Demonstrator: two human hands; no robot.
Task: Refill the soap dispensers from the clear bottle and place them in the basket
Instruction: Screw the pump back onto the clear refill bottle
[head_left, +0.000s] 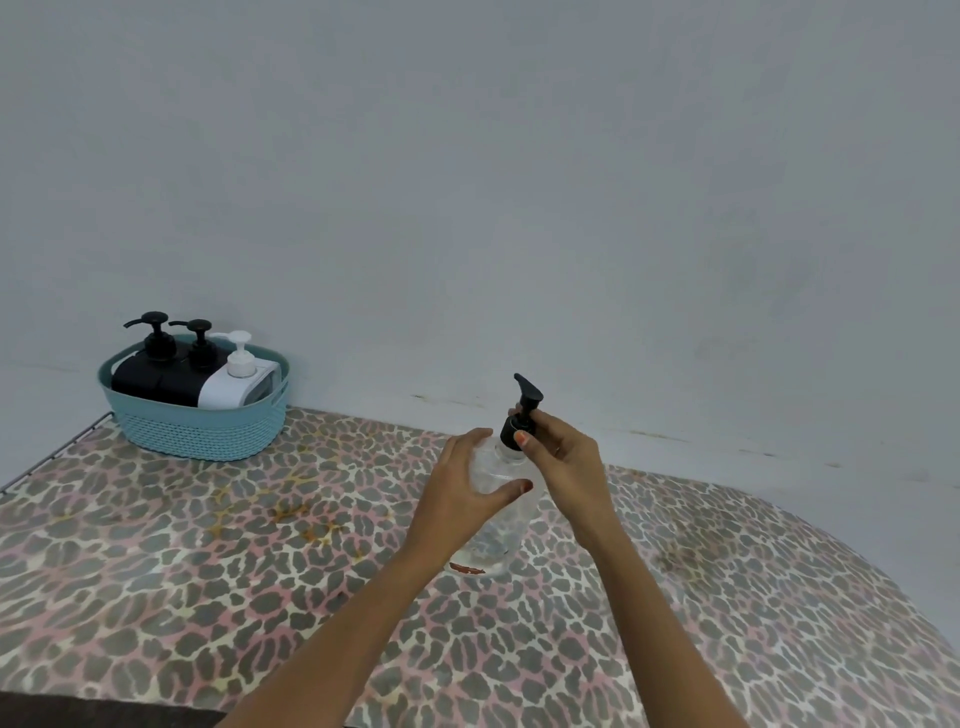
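1. The clear bottle (491, 545) has its bottom on the spotted table cloth (208, 561), near the middle and a little toward the wall (467, 182).
2. The left hand (462, 493) wraps its fingers and thumb round the bottle's body.
3. The right hand (566, 457) pinches the black pump (527, 397) low down, at the bottle's top.
4. The blue basket (202, 431) sits in the back left corner, close to the table's metal edge (52, 454) and well apart from the bottle.
5. Inside it, side by side, stand a black dispenser (137, 379), a second black dispenser (184, 384) and a white dispenser (228, 387).
6. A wide stretch of cloth lies between the basket and the bottle, and more lies to the right of the hands.
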